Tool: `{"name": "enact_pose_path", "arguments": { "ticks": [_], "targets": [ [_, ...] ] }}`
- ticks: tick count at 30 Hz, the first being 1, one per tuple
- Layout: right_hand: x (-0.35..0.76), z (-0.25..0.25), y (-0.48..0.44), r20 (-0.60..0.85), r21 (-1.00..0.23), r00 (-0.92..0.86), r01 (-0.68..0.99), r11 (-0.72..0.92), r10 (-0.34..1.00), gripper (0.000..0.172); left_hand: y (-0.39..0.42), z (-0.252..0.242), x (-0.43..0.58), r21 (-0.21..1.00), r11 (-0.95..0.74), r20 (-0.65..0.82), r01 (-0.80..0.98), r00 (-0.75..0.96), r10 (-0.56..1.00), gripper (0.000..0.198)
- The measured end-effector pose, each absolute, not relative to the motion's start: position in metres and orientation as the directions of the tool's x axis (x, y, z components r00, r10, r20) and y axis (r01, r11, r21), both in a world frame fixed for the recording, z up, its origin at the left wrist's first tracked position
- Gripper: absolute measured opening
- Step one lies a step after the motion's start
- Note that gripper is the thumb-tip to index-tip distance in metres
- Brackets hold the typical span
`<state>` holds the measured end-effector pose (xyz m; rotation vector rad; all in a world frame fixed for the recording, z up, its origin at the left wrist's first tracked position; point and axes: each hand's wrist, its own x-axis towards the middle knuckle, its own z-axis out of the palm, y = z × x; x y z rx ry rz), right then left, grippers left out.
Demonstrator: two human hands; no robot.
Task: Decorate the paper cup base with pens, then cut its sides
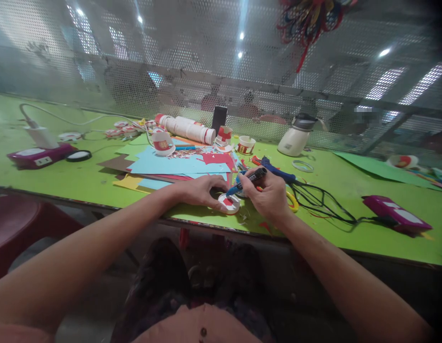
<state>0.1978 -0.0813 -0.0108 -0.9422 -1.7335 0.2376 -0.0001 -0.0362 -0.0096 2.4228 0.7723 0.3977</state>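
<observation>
A small white paper cup piece with a red patch [229, 203] lies near the front edge of the green table [353, 186]. My left hand [201, 189] curls round it from the left and holds it down. My right hand [267, 193] grips a dark marker with a blue tip [250, 179], whose tip rests on the cup piece. Yellow-handled scissors [291, 200] lie just right of my right hand.
Sheets of coloured paper [178, 164] are piled behind my hands, with decorated paper cups [163, 143], a stack of cups [187, 127] and a phone [219, 118]. A blue glue gun [278, 170] with black cable, a white kettle [296, 136], and magenta power strips [396, 213] [37, 155] stand around.
</observation>
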Motion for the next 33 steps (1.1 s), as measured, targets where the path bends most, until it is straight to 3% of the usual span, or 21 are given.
{"name": "enact_pose_path", "arguments": {
  "ticks": [14,23,33],
  "targets": [
    [0.1991,-0.0124,-0.0809,0.723,-0.564,-0.092,0.495,0.661,0.685,0.024,-0.0357,-0.0119,0.0008,0.605,-0.664,0.103,0.439,0.784,0.612,0.05],
    [0.1973,-0.0072,-0.0853,0.753,-0.585,-0.002,0.454,0.672,0.658,0.022,-0.0371,-0.0111,0.001,0.609,-0.639,0.095,0.47,0.757,0.647,0.055],
    [0.1986,-0.0118,-0.0823,0.741,-0.559,-0.043,0.513,0.651,0.67,0.024,-0.0378,-0.0114,0.0014,0.615,-0.628,0.095,0.477,0.746,0.659,0.054]
  ]
}}
